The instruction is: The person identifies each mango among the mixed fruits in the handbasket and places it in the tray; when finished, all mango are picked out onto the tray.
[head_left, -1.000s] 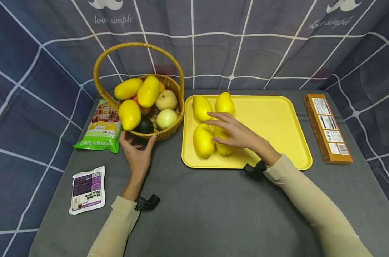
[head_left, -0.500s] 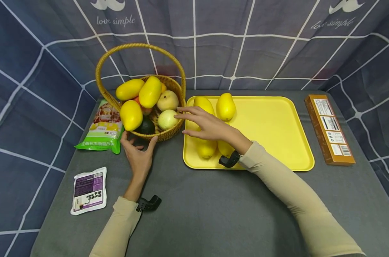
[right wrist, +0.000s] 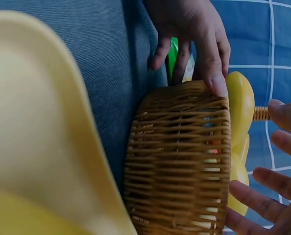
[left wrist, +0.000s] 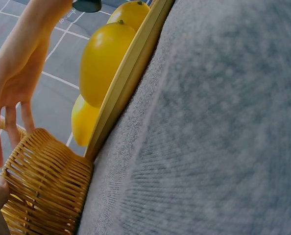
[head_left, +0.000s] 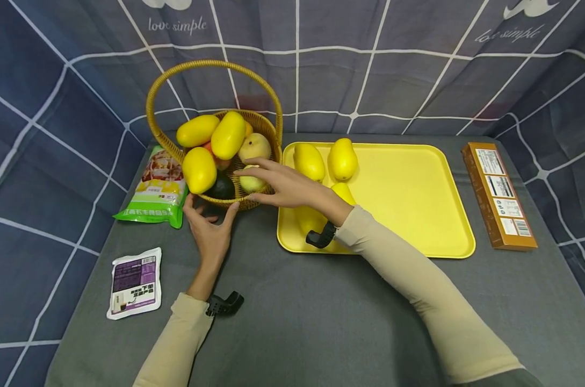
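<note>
A wicker basket point(head_left: 214, 63) with a tall arched handle holds several yellow mangoes point(head_left: 199, 171), a dark avocado point(head_left: 223, 187), a tan round fruit point(head_left: 255, 147) and a pale green round fruit point(head_left: 250, 184). At the basket's front, my left hand point(head_left: 209, 236) grips it from outside, thumb on the rim point(right wrist: 225, 105). My right hand point(head_left: 292, 185) reaches over the basket's right rim, fingers spread and relaxed above the pale green fruit, partly covering it. Nothing is in that hand. The yellow tray point(head_left: 403, 199) bears several mangoes point(head_left: 342, 159) at its left, partly hidden under the right forearm.
Beside the basket at left lies a green food bag point(head_left: 154, 188). A white and purple pouch point(head_left: 135, 284) is nearer the front. Right of the tray stands a long brown box point(head_left: 499, 196). Checked cloth point(head_left: 326, 80) hangs close behind and at both sides.
My right hand has moved left from above the mangoes on the tray to over the basket. The left hand has stayed at the basket's front.
</note>
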The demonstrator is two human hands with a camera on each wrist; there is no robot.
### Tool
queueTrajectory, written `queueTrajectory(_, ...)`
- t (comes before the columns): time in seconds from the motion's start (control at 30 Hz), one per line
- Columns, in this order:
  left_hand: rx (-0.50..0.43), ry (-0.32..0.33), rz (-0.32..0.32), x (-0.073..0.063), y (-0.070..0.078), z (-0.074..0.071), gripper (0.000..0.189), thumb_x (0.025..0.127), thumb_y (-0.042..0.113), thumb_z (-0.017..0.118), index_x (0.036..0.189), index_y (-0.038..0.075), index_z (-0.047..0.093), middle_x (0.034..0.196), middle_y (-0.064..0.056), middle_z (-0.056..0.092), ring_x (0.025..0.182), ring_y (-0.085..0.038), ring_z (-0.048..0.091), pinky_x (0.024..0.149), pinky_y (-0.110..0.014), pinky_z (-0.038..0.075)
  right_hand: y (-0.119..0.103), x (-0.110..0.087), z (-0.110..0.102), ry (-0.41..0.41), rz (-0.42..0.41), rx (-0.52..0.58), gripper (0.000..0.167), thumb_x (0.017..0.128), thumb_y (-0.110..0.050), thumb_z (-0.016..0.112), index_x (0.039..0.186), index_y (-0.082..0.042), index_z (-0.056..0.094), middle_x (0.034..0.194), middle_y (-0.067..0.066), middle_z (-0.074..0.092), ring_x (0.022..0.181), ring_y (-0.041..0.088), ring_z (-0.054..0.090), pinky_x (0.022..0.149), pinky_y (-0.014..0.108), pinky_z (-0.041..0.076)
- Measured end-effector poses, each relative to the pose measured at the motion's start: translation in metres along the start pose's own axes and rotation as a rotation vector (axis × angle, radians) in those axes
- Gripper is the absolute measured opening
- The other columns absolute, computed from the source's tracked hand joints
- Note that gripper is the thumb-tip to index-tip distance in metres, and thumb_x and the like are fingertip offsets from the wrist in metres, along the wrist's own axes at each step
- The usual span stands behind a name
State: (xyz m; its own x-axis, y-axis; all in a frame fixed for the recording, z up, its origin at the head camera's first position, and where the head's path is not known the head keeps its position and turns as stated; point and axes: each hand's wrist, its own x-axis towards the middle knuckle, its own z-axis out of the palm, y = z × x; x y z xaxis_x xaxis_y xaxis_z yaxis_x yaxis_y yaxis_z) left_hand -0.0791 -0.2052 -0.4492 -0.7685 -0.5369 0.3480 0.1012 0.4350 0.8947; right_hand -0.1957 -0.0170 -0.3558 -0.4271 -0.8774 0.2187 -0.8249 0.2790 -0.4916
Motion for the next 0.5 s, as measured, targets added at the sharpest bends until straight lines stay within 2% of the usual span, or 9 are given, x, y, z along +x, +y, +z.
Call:
queueTrajectory(0.23, 0.003, -0.005, -0.020, -0.001, 0.000, 0.000, 0.091, 0.081, 0.035, 0.081, 0.150, 0.016, 0.025, 0.150, -0.004, 0.033, 0.124, -0.021, 0.049, 0.081, -0.031, 0.046, -0.003, 0.026, 0.008, -0.009, -0.014, 0.018, 0.057, 0.096, -0.040, 0.061, 0.146, -0.017, 0.047, 0.151, 0.011, 0.039, 0.133, 0.020, 0.046, 0.110, 0.034, 0.038)
queueTrajectory(0.4, 0.006, -0.011, -0.027, 0.000, 0.001, 0.001, 0.091, 0.081, 0.038, 0.079, 0.150, 0.016, 0.024, 0.151, -0.004, 0.032, 0.124, -0.021, 0.048, 0.082, -0.032, 0.045, -0.009, 0.043, 0.009, -0.021, 0.012, 0.043, 0.059, 0.096, -0.040, 0.061, 0.147, -0.016, 0.045, 0.151, 0.012, 0.038, 0.131, 0.018, 0.046, 0.109, 0.031, 0.039)
queueTrajectory(0.5, 0.009, -0.009, -0.026, 0.001, 0.002, 0.001, 0.091, 0.081, 0.038, 0.080, 0.150, 0.017, 0.025, 0.150, -0.004, 0.033, 0.124, -0.022, 0.048, 0.082, -0.032, 0.045, -0.011, 0.051, 0.010, -0.044, 0.037, 0.045, 0.060, 0.096, -0.041, 0.061, 0.148, -0.017, 0.043, 0.154, 0.012, 0.033, 0.136, 0.019, 0.042, 0.111, 0.030, 0.036)
